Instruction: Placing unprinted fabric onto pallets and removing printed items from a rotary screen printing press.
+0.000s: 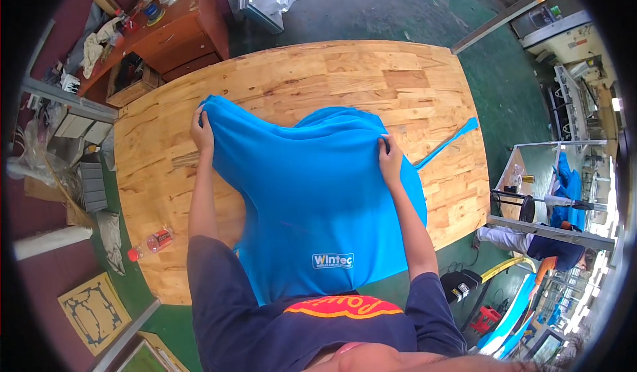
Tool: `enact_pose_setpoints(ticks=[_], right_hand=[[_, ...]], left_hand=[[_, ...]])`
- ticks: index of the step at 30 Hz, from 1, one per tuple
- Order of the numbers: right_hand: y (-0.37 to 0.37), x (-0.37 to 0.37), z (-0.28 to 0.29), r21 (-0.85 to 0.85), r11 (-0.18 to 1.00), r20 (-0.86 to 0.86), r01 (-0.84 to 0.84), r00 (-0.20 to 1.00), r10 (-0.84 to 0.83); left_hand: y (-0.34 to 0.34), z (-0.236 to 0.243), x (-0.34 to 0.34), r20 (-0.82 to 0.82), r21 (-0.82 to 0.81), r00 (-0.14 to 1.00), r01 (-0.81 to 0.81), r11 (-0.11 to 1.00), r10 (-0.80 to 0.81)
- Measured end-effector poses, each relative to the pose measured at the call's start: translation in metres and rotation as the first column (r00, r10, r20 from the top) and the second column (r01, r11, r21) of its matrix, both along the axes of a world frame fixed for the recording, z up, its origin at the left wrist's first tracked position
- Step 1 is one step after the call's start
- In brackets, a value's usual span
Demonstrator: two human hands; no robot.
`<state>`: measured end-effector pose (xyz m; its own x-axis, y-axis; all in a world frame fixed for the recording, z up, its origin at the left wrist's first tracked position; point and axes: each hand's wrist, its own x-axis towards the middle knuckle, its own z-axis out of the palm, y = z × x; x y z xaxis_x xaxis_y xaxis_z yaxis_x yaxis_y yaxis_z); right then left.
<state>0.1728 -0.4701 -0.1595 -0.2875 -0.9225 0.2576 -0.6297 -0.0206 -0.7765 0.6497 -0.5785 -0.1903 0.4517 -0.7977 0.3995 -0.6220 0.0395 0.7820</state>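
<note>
- Where the dark shirt [265, 332] of the person marks the nearest part of the scene, a large, bright-blue, soft fabric cover [312, 193] hangs past the near edge of the worktop of joined, light-brown wood strips [152, 186], with a small white-printed patch [333, 260] low on its near part.
- To the left, a clear plastic bottle with a red cap [151, 244] lies on its side near the worktop's near left corner, well apart from the fabric.
- Farther in, the right hand [390, 158] grips the cover's right upper edge between thumb and fingers.
- Slightly farther, the left hand [202, 130] pinches its far left corner; both hands are closed on cloth, arms apart, the fabric drawn out between them.
- Judging by this, spreading and arranging the cover is the step in hand; the next move seems to call for even tension, a secure hold on both edges and care with the loose folds between.
- Beyond the right hand, a narrow blue fabric strip [446, 146] runs toward the far right.
- Past the far left edge stands a reddish-brown wooden desk with drawers [174, 40].
</note>
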Motion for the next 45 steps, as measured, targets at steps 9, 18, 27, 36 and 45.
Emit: enact_pose_setpoints(ticks=[9,18,27,36,45], right_hand=[[-0.001,0.005,-0.005,0.034,0.995,-0.212,0.09,0.974,-0.081],[0.017,-0.069,-0.019,0.394,0.919,-0.002,0.022,1.0,-0.023],[0.039,-0.079,-0.005,0.399,0.904,0.07,-0.154,0.988,0.137],[0.037,-0.074,-0.013,0.32,0.924,0.188,-0.207,0.97,0.152],[0.091,-0.102,0.01,0.422,0.869,0.256,-0.259,0.953,0.16]], left_hand=[[-0.011,0.017,0.005,0.109,0.076,0.993,-0.05,0.996,0.042],[0.07,0.035,-0.081,0.614,0.253,0.665,0.344,0.904,-0.425],[0.062,0.038,-0.159,0.435,0.146,0.814,0.36,0.922,-0.386],[0.052,0.033,-0.368,0.218,0.153,0.365,0.903,0.401,-0.905],[0.033,0.029,-0.376,0.061,0.251,0.367,0.894,0.37,-0.928]])
